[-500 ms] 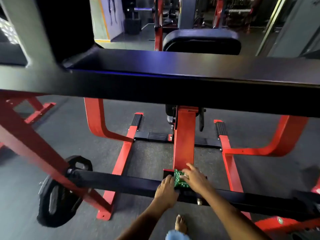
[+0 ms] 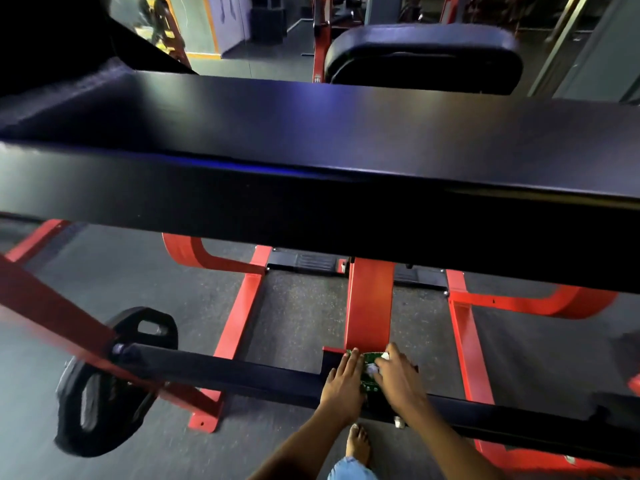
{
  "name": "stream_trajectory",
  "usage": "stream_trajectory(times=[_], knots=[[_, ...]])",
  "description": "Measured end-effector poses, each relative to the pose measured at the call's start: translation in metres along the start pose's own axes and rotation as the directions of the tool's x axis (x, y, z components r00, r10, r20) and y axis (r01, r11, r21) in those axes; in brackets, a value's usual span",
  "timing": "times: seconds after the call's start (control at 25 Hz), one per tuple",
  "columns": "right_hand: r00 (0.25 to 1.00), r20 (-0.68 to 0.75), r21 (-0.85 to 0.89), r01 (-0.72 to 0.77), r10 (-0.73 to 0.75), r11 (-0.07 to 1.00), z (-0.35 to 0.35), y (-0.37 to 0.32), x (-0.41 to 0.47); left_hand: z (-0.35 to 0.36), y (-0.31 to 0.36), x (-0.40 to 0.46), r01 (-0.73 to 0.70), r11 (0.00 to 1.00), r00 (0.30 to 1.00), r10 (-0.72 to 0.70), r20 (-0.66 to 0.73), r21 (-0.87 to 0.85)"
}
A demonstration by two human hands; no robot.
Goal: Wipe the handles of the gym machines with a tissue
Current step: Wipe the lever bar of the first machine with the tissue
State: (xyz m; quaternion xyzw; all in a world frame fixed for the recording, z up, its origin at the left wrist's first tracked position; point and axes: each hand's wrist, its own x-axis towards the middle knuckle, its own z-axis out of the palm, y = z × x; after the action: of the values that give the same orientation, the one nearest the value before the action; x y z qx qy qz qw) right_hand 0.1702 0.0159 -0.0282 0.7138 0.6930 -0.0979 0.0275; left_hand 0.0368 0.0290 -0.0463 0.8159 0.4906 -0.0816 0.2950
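Both hands stay at the low black steel bar (image 2: 225, 374). The left hand (image 2: 343, 384) lies flat, fingers straight, beside the small green patterned tissue packet (image 2: 370, 374). The right hand (image 2: 398, 375), moved slightly right, now pinches a white crumpled tissue (image 2: 372, 368) newly showing above the packet

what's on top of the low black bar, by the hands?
A green pack sits on the low black bar. The left hand rests flat beside it; the right hand pinches a white tissue at its top. The hands hide the pack's edges.
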Motion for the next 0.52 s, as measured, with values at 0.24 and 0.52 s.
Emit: stream_trajectory(times=[0.24, 0.52], knots=[[0.993, -0.113, 0.258, 0.051, -0.023, 0.965, 0.013, 0.000, 0.002, 0.012, -0.006, -0.001, -0.023, 0.999, 0.999, 0.021, -0.047, -0.041], [0.913, -0.347, 0.658, 0.072, 0.217, 0.750, -0.014, -0.004, -0.013, 0.004, -0.006, -0.002, -0.025, 1.000, 0.999, 0.025, -0.043, -0.008]])
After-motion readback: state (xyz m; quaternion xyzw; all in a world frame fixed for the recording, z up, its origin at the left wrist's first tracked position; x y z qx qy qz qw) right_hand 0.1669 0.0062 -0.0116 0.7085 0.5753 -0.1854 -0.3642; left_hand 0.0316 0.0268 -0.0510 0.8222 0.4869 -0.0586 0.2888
